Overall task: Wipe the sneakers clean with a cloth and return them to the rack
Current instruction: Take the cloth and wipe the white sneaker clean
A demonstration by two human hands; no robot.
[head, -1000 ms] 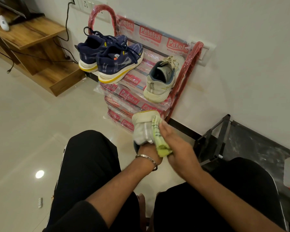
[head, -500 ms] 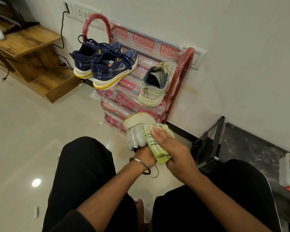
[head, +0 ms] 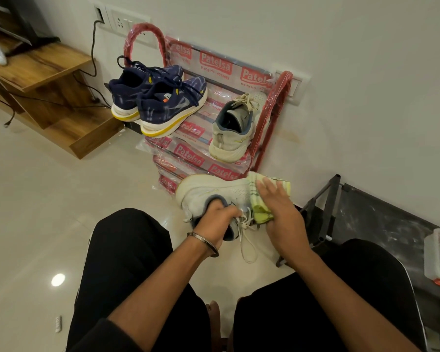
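Red "Patelsa" labels cover the rack (head: 264, 138) wrapping behind the sneakers (head: 163, 102).

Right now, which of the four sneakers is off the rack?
The off-white mesh sneaker in the person's hands: left hand grips its collar, right hand presses the yellow-green cloth on it. Its off-white mate and both navy sneakers sit on the red rack.

We read "Patelsa" in white letters on red labels printed across the clear plastic wrap (head: 215, 69) that covered the red shoe rack (head: 277, 102). The name recurred on the top rail, the middle tiers and the lower ones, some cut off to "atelsa" or "Patels". Under the top labels we made out "Regd No." with digits too blurred to read surely.
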